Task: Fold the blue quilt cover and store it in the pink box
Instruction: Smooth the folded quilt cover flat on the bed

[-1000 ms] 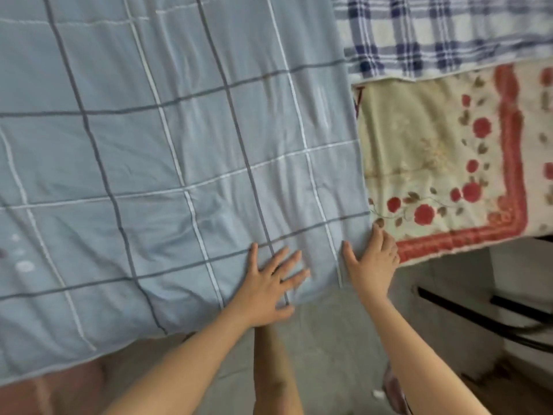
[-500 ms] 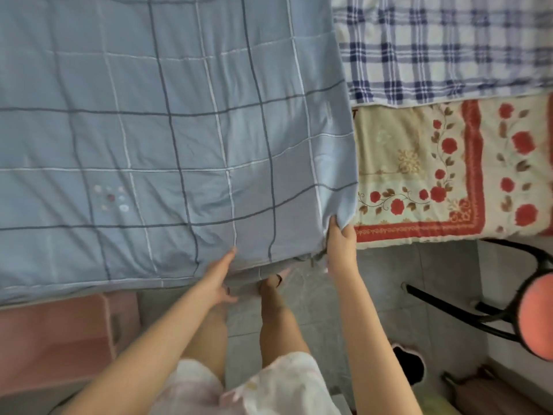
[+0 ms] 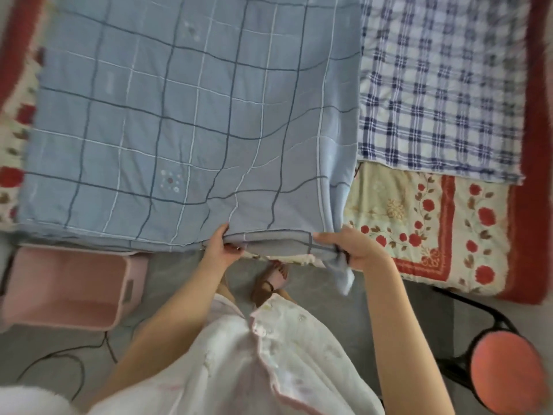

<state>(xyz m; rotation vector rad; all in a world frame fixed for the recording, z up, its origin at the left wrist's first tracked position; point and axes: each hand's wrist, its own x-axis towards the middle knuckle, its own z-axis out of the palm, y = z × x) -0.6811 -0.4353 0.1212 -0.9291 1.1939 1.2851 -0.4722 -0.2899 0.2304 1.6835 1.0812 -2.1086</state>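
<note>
Two grips, left grip (image 3: 220,250) and right grip (image 3: 357,250), are closed on the near edge of the blue quilt cover (image 3: 179,130) spread on the bed (image 3: 434,229); the edge is best lifted level, layers kept aligned.

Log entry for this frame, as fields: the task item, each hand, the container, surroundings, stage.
cover: blue quilt cover spread over the bed, near right corner lifted
left hand: left hand grips the near edge
right hand: right hand grips the near right corner; a flap hangs below it
box: pink box on the floor at left, open side up, cover not in it
beside cover: checked sheet and floral blanket to its right
floor: stool at right, cable at left
stage: cover not yet stored
</note>
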